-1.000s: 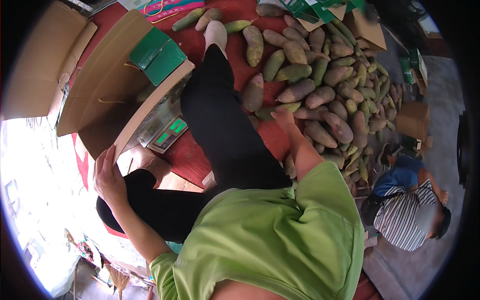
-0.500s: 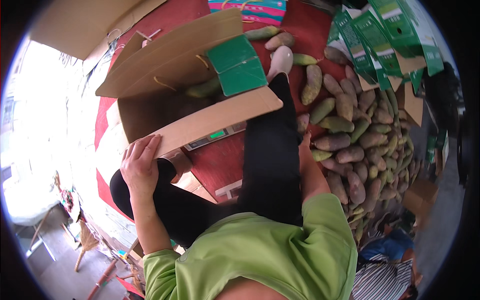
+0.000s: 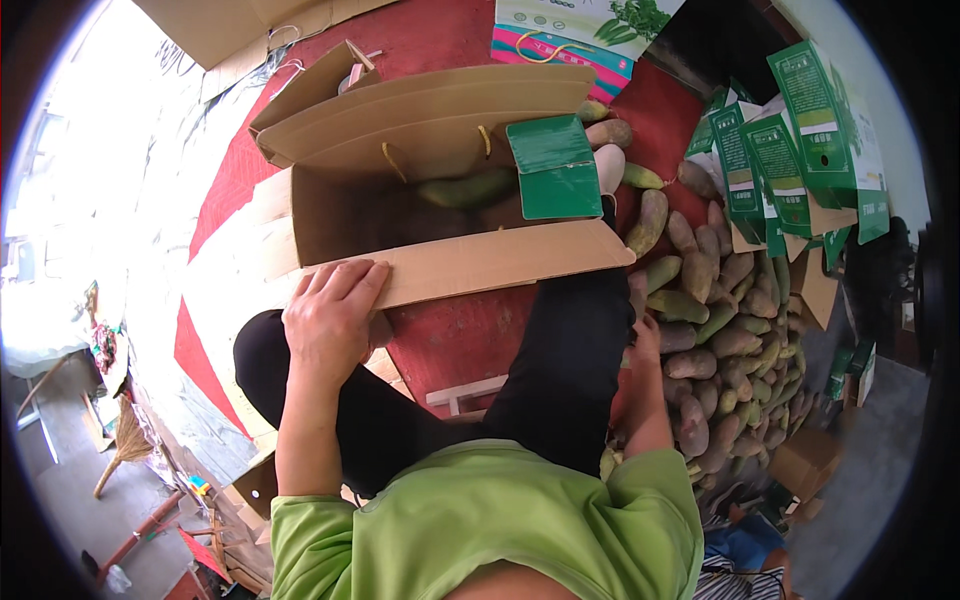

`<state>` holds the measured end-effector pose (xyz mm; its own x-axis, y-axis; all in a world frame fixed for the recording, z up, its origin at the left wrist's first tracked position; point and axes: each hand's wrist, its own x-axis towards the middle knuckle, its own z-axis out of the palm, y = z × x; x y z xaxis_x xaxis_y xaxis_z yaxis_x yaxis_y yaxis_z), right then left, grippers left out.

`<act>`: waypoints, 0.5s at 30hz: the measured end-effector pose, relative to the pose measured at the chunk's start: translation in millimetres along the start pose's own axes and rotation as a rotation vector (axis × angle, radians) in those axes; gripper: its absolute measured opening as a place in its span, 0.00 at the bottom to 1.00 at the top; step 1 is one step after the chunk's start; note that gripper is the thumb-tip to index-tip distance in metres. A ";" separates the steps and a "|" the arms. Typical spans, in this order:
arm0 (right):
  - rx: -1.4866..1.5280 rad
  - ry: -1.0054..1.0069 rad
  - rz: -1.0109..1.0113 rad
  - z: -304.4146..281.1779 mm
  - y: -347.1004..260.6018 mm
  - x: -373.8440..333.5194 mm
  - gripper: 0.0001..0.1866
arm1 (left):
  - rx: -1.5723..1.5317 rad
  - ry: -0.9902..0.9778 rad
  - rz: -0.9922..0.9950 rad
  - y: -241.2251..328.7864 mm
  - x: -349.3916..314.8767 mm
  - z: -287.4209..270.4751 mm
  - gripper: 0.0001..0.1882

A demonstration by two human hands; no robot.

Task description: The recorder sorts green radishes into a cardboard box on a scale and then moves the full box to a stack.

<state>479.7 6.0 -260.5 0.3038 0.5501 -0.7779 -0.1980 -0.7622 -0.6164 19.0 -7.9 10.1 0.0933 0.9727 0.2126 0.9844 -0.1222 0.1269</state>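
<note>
- Our left hand (image 3: 330, 325) lies flat on the near flap of the open cardboard box (image 3: 440, 215), fingers spread over its edge, pressing rather than gripping.
- The box sits at twelve o'clock from our knees on the red mat (image 3: 470, 330); a green mango (image 3: 470, 188) lies inside.
- Our right hand (image 3: 643, 345) reaches down at three o'clock into the mango pile (image 3: 720, 320); we cannot tell whether it is clenched on a fruit.
- Green flat cartons (image 3: 790, 150) lean at two o'clock.
</note>
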 end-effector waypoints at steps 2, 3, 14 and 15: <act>-0.066 0.070 -0.064 2.1 -50.7 -38.5 0.37 | -0.016 0.008 0.030 -1.9 1.1 1.4 0.18; -0.042 -0.016 -0.253 -4.9 -65.5 -38.9 0.36 | -0.024 0.019 0.030 -2.9 0.6 1.9 0.18; -0.591 -0.442 -1.199 123.5 -278.8 -222.1 0.42 | -0.063 0.044 0.037 -8.2 -4.9 5.7 0.15; -0.664 -0.490 -1.210 145.4 -285.3 -237.8 0.40 | -0.060 0.040 0.038 -8.8 -5.7 5.5 0.15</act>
<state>328.5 142.3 82.5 -0.3984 0.9100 0.1151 0.4397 0.2996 -0.8467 10.6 -11.3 2.5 0.1229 0.9586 0.2567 0.9695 -0.1713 0.1754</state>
